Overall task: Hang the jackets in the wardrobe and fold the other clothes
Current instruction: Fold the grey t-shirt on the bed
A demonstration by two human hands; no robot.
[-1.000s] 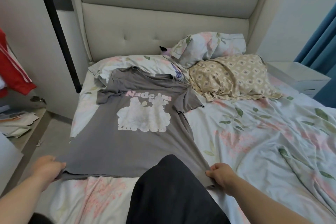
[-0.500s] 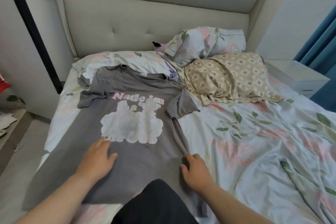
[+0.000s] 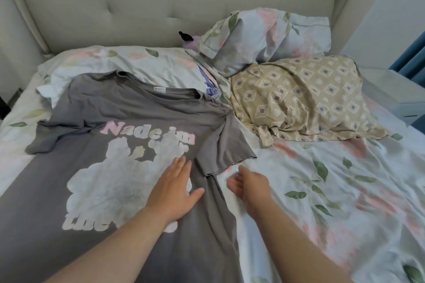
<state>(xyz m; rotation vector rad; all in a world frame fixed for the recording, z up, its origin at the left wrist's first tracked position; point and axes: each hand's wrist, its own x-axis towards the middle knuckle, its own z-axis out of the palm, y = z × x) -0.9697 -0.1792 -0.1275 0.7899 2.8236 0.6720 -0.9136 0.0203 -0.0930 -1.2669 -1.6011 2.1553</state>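
Observation:
A grey T-shirt (image 3: 96, 117) with a pink and white print lies spread face up on the left half of the bed, its collar toward the headboard. My left hand (image 3: 174, 188) rests flat on the print, fingers straight. My right hand (image 3: 249, 185) hovers just right of the shirt's side seam, below the right sleeve (image 3: 224, 151), with its fingers loosely curled and holding nothing. The sleeve is crumpled and folded outward onto the sheet.
A floral sheet (image 3: 333, 202) covers the bed. Floral pillows (image 3: 264, 37) and a beige patterned cloth (image 3: 299, 99) lie near the padded headboard (image 3: 161, 2). A small purple item (image 3: 192, 42) sits behind the pillows. A white nightstand (image 3: 400, 99) stands at the right.
Both hands left the shirt's hem and slid up the shirt toward the sleeve. The view has come closer to the bed; the dark garment at the bottom is out of view.

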